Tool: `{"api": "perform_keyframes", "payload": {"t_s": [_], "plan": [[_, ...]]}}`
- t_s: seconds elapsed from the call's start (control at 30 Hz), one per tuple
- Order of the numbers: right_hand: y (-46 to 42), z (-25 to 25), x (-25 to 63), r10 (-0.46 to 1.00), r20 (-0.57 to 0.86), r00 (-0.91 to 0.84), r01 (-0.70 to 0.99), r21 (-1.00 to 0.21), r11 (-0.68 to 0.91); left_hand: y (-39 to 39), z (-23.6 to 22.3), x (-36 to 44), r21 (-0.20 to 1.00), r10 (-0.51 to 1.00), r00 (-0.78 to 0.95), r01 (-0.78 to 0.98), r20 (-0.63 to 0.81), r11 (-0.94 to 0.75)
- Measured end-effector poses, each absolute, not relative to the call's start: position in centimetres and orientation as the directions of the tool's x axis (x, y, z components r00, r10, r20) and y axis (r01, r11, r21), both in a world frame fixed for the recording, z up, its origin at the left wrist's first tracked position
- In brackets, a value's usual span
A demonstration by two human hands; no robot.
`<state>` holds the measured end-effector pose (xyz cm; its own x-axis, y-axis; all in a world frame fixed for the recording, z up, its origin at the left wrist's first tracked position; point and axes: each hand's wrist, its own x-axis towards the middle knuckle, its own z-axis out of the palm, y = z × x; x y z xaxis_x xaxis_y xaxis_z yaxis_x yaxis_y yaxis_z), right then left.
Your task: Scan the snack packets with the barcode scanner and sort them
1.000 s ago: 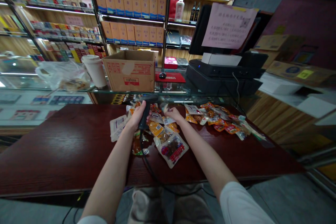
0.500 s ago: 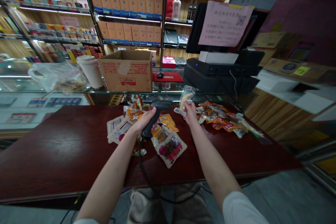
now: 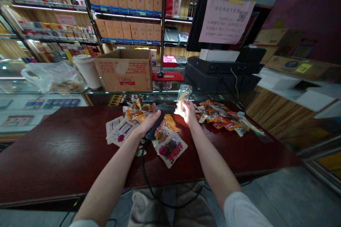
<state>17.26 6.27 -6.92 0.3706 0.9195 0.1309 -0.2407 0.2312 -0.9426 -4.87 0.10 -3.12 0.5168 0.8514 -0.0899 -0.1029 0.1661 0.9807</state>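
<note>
My left hand (image 3: 151, 123) is wrapped around the handle of a black barcode scanner (image 3: 162, 110), whose head points right. In my right hand (image 3: 189, 112) is a clear snack packet (image 3: 183, 94) with a pale piece of food inside, held upright by its lower end. White light from the scanner falls on the packet's lower part. Below and around my left hand lies a pile of snack packets, among them a pouch with red print (image 3: 172, 149) and pale pouches (image 3: 119, 131). A second pile of packets (image 3: 221, 115) with orange wrappers lies right of my right hand.
The dark red wooden table (image 3: 66, 159) meets a glass counter holding a cardboard box (image 3: 125, 71), a white cup (image 3: 87, 72) and a plastic bag (image 3: 48, 78). A black monitor (image 3: 197, 25) stands behind. The scanner's cable (image 3: 149, 184) hangs over the table's front edge.
The scanner's light now shines on the snack packet in my right hand, and that packet is slightly closer to the scanner head. The whole view has shifted a little.
</note>
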Motion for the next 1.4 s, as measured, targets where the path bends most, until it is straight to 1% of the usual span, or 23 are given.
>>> {"api": "perform_keyframes", "payload": {"t_s": [0.1,0.17,0.27,0.33,0.4,0.43,0.47,0.53,0.6,0.67,0.7,0.73,0.8,0.87,0.9,0.97,1.0,1.07,1.13,1.17,1.23,1.3,1.4], "plan": [[6.4,-7.1,17.3,0.916,0.162,0.367,-0.223,-0.941,0.256,0.4,-3.4,-4.8,0.978,0.855,0.511,-0.124,-0.082,0.168],[6.7,-7.2,17.7,0.897,0.19,0.398,-0.159,-0.949,0.272,0.5,-3.4,-4.9,0.977,0.86,0.504,-0.132,-0.079,0.167],[7.0,-7.1,19.0,0.849,0.245,0.468,0.101,-0.969,0.225,0.6,-3.0,-5.2,0.98,0.868,0.492,-0.126,-0.075,0.156],[6.8,-6.8,20.4,0.82,0.279,0.499,0.341,-0.934,0.11,0.5,-2.5,-5.6,0.982,0.882,0.469,-0.133,-0.055,0.132],[6.2,-6.5,21.9,0.801,0.304,0.516,0.56,-0.827,-0.047,0.5,-1.9,-6.3,0.985,0.9,0.434,-0.134,-0.039,0.107],[5.8,-6.3,22.6,0.795,0.311,0.52,0.635,-0.764,-0.116,0.6,-1.7,-6.6,0.987,0.91,0.412,-0.126,-0.041,0.101],[5.3,-6.0,23.2,0.789,0.315,0.528,0.67,-0.725,-0.159,0.7,-1.5,-7.0,0.988,0.921,0.386,-0.117,-0.044,0.096],[4.4,-5.5,24.1,0.77,0.334,0.544,0.713,-0.668,-0.213,1.2,-1.4,-7.8,0.991,0.944,0.329,-0.109,-0.038,0.078],[3.8,-5.0,24.4,0.741,0.407,0.534,0.776,-0.583,-0.24,1.7,-1.6,-8.5,0.991,0.963,0.268,-0.13,-0.001,0.037],[3.5,-4.6,23.9,0.774,0.468,0.427,0.865,-0.46,-0.2,2.1,-1.8,-9.1,0.989,0.974,0.225,-0.146,0.026,0.007],[3.5,-4.6,23.5,0.819,0.46,0.343,0.904,-0.4,-0.154,2.3,-2.0,-9.3,0.989,0.976,0.216,-0.146,0.026,0.006],[3.5,-4.7,23.0,0.872,0.418,0.255,0.931,-0.351,-0.105,2.4,-2.0,-9.5,0.99,0.977,0.212,-0.143,0.02,0.011],[3.6,-5.2,22.1,0.95,0.281,0.139,0.963,-0.262,-0.063,2.5,-2.1,-9.7,0.991,0.976,0.22,-0.134,0.011,0.019],[3.7,-5.8,21.6,0.971,0.187,0.152,0.974,-0.193,-0.115,2.5,-2.2,-9.7,0.991,0.973,0.229,-0.134,0.021,0.01],[3.7,-6.0,21.6,0.967,0.174,0.185,0.972,-0.175,-0.154,2.5,-2.2,-9.7,0.991,0.972,0.231,-0.134,0.029,0.002],[3.7,-6.1,21.7,0.948,0.209,0.239,0.963,-0.174,-0.204,2.5,-2.2,-9.7,0.991,0.973,0.23,-0.133,0.038,-0.007],[3.7,-6.1,21.7,0.938,0.247,0.242,0.963,-0.181,-0.201,2.5,-2.2,-9.7,0.991,0.973,0.226,-0.132,0.037,-0.007],[3.6,-5.7,21.2,0.928,0.325,0.182,0.974,-0.19,-0.124,2.4,-2.1,-9.7,0.992,0.975,0.22,-0.129,0.026,0.002],[3.4,-5.4,20.0,0.94,0.337,0.062,0.981,-0.195,0.006,2.4,-2.1,-9.8,0.992,0.977,0.214,-0.125,0.014,0.013],[3.3,-5.2,19.2,0.956,0.294,-0.001,0.977,-0.203,0.063,2.4,-2.0,-9.8,0.992,0.977,0.211,-0.123,0.008,0.018],[3.0,-5.1,17.5,0.986,0.152,-0.069,0.963,-0.247,0.106,2.4,-2.0,-9.9,0.992,0.979,0.202,-0.123,0.003,0.022],[2.7,-5.2,16.1,0.997,0.014,-0.07,0.945,-0.32,0.071,2.4,-2.0,-10.0,0.992,0.981,0.195,-0.124,0.004,0.02],[2.7,-5.4,14.9,0.997,-0.066,-0.025,0.924,-0.383,-0.002,2.7,-2.1,-10.1,0.992,0.982,0.191,-0.129,0.013,0.012]]}}
